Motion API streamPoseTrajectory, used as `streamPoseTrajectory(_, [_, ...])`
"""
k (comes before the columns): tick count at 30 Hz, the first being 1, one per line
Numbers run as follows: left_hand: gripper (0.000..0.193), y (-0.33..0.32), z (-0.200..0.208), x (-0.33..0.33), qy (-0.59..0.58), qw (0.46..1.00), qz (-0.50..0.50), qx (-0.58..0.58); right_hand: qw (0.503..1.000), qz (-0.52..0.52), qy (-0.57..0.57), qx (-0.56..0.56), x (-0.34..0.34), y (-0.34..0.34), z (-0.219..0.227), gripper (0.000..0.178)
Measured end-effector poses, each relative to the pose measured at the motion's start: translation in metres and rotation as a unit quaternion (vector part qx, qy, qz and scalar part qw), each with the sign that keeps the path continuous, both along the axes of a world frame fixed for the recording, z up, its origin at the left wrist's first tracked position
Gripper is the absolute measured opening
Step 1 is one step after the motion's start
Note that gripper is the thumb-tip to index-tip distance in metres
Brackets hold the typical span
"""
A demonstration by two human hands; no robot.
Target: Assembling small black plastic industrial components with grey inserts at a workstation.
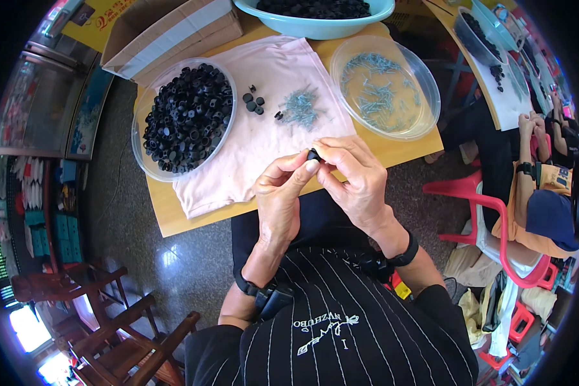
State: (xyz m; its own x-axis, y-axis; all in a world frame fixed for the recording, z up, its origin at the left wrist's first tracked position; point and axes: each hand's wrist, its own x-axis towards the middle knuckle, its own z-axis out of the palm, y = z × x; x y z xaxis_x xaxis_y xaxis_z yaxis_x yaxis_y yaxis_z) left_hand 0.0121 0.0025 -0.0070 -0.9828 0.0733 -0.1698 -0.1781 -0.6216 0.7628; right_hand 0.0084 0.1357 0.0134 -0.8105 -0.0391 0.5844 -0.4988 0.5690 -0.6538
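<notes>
My left hand (282,186) and my right hand (354,177) meet above the front edge of the table, fingertips pinched around one small black plastic cap (313,155). Beyond them, a pile of thin silvery screws or pins (300,106) lies on a pale pink cloth (251,61). Several loose black caps (253,105) rest on the cloth left of that pile. A clear round tray (137,161) heaped with black caps (188,119) stands at the left. On the right, another clear tray (434,103) holds scattered silvery pins (374,96).
An open cardboard box (180,38) stands at the back left of the wooden table (392,148). A light blue basin (315,27) of black parts is at the back. To the right are a red chair (495,206) and a seated person (540,206) at another table. Wooden chairs (122,341) stand lower left.
</notes>
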Motion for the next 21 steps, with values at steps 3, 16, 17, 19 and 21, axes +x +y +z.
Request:
streamPoseTrajectory(3, [0.019, 0.001, -0.004, 0.001, -0.010, 1.000, -0.001, 0.016, 1.000, -0.005, 0.027, 0.014, 0.000, 0.000, 0.001, 0.028])
streamPoseTrajectory(16, [0.025, -0.013, 0.013, -0.023, 0.066, 0.991, -0.041, -0.106, 0.999, -0.016, -0.007, 0.038, -0.034, 0.016, 0.023, 0.025])
streamPoseTrajectory(17, [0.024, -0.018, 0.012, -0.027, 0.077, 0.980, -0.016, -0.180, 0.998, -0.035, 0.009, 0.055, -0.046, 0.023, 0.030, 0.024])
streamPoseTrajectory(19, [0.021, -0.027, 0.013, -0.038, 0.092, 0.932, 0.031, -0.349, 0.996, -0.057, 0.018, 0.062, -0.074, 0.033, 0.048, 0.022])
streamPoseTrajectory(21, [0.019, -0.032, 0.010, -0.051, 0.147, 0.888, 0.050, -0.434, 0.996, -0.065, 0.011, 0.057, -0.103, 0.047, 0.060, 0.021])
